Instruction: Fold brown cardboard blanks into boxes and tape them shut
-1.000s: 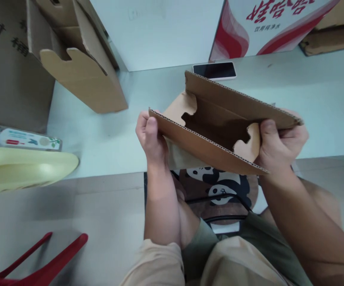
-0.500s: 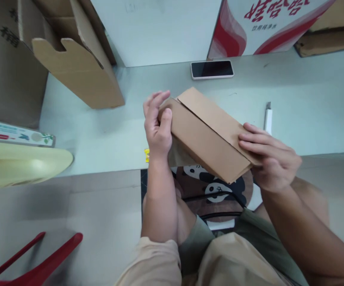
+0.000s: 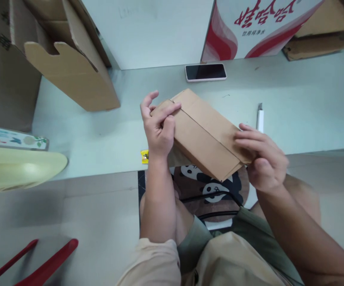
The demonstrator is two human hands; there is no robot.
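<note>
Brown rectangular cardboard box (image 3: 204,135): held at the near edge of the pale green tabletop (image 3: 91,137), between both hands. Long axis runs diagonally, far left to near right. Left hand (image 3: 160,133) pinches the far-left end; right hand (image 3: 264,161) grasps the near-right end, fingers over the lid. Neither hand is nearer; both touch. Table contact: cannot tell.
</note>
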